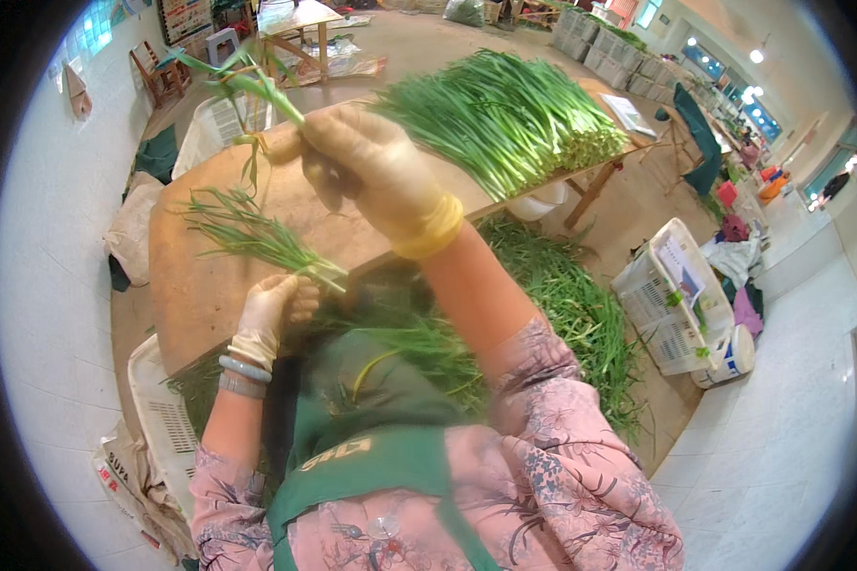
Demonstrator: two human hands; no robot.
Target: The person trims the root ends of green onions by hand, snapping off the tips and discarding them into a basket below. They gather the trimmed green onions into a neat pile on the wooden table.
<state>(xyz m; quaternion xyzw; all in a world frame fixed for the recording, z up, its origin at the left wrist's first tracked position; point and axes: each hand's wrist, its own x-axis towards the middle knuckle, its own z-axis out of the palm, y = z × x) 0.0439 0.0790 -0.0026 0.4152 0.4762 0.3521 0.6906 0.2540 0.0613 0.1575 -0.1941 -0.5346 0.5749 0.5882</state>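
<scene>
My right hand (pixel 364 164), in a pale thin glove with a yellow cuff, is raised over the wooden table (pixel 189 309). Its fingers are closed on a few garlic chive stalks (pixel 274 93), whose leaves trail to the upper left and droop; motion blurs them a little. Lower down, at the table's near edge, my left hand (pixel 274 312) is gloved too and closed round a small bunch of garlic chives (pixel 267 238). The pale cut ends point right and the leaf tips lie over the tabletop. A large neat heap of garlic chives (pixel 509 119) covers the table's far right part.
Loose green leaves (pixel 581 333) are piled below the table on my right. A white plastic crate (pixel 671 305) stands beyond them, a white bucket (pixel 728 357) beside it. Another white crate (pixel 162 409) is at my lower left, and one more (pixel 214 128) behind the table.
</scene>
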